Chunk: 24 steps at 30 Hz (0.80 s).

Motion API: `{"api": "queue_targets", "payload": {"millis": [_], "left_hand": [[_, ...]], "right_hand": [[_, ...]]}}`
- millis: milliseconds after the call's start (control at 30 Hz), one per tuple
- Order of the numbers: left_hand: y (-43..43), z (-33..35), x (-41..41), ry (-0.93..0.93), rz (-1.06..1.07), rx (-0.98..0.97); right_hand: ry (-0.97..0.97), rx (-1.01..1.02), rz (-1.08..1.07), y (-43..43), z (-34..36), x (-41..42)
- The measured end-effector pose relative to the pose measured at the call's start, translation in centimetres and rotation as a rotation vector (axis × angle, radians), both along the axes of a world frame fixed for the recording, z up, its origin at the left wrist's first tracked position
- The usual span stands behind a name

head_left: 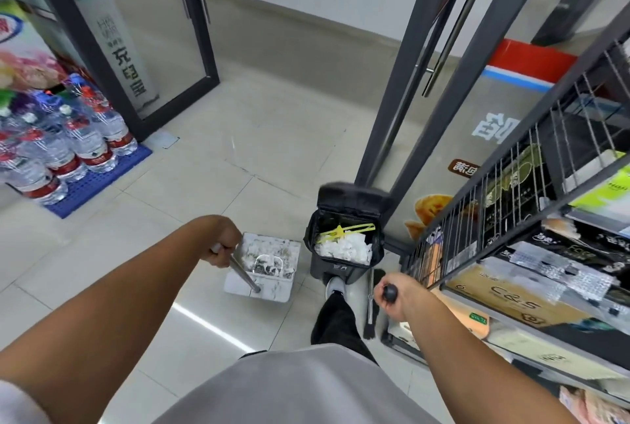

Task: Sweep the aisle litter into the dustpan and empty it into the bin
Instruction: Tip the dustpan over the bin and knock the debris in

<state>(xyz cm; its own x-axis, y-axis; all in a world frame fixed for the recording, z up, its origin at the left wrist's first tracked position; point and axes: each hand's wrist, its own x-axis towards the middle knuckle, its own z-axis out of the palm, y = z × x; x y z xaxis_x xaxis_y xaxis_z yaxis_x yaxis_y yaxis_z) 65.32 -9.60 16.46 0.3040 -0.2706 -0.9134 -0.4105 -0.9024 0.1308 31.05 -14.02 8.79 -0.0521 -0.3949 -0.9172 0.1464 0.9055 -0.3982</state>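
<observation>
My left hand (221, 246) grips the metal handle (243, 275) of a white dustpan (260, 289), which sits just left of the bin and holds white paper scraps (269, 253). The black pedal bin (344, 243) stands with its lid up, and inside it lie white paper and yellow strips. My foot in a white shoe (335, 287) rests on the bin's pedal. My right hand (397, 294) is closed around the black top of the broom handle. The broom (370, 307) hangs upright beside the bin, bristles near the floor.
A wire shelf rack (511, 219) with boxed goods stands close on the right. Packs of water bottles (61, 144) sit on a blue pallet at left. Open glass doors (392, 100) with dark frames stand ahead. Pale tiled floor (238, 137) spreads in between.
</observation>
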Motion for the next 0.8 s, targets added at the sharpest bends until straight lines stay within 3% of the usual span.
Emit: {"api": "queue_targets", "payload": {"millis": [367, 800], "left_hand": [[-0.7, 7.9, -1.7, 0.016, -0.053, -0.253], [0.6, 5.9, -3.4, 0.377, 0.289, -0.319]], "right_hand": [[0.029, -0.027, 0.033, 1.0, 1.0, 0.7], [0.056, 0.001, 0.075, 2.8, 0.4, -2.0]]}}
